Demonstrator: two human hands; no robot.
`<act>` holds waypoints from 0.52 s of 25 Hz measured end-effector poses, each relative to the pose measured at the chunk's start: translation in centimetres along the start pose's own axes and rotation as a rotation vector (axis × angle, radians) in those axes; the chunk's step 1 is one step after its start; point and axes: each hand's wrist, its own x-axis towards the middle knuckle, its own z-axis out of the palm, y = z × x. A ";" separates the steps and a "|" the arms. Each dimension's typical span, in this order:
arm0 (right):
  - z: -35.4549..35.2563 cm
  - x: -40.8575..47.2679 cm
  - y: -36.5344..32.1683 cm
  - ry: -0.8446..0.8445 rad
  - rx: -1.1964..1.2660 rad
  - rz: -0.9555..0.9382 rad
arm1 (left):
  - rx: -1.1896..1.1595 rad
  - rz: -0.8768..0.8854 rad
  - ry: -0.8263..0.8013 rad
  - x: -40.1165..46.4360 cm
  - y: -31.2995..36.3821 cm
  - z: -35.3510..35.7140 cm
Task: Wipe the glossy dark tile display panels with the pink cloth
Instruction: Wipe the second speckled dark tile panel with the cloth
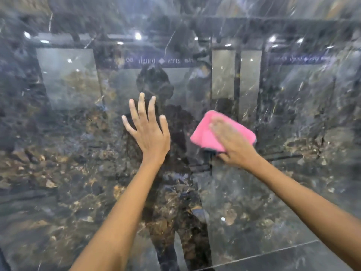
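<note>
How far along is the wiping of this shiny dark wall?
Done: hard to judge; the glossy dark panel shows reflections everywhere and no plainly cleaned patch. In hand: the right hand presses the pink cloth flat on the panel, blurred with motion, while the left hand rests spread on the surface. Left: probably most of the panel around the cloth.

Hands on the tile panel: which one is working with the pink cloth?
The right hand presses the pink cloth against the panel; the left hand lies bare, fingers spread.
</note>
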 end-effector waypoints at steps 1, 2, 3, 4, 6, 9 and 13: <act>-0.9 0.8 2.7 0.115 0.078 0.265 | 0.032 0.012 -0.006 1.0 -0.1 0.1; -2.3 2.4 5.6 0.261 0.197 0.578 | 0.074 0.021 -0.009 1.5 -0.2 0.3; -4.2 4.5 8.1 0.430 0.289 0.844 | 0.111 0.029 -0.010 1.6 -0.4 0.5; -6.1 6.8 9.2 0.580 0.362 1.037 | 0.132 0.034 -0.007 1.4 -0.5 0.7; -7.7 11.1 7.1 0.682 0.397 1.081 | 0.141 0.043 -0.005 1.2 -0.7 0.8; -4.5 10.5 0.4 0.320 0.207 0.284 | 0.160 0.066 -0.010 1.4 -1.0 0.7; -3.8 6.9 3.4 0.105 -0.074 -0.111 | 0.210 0.101 -0.011 1.1 -1.4 1.1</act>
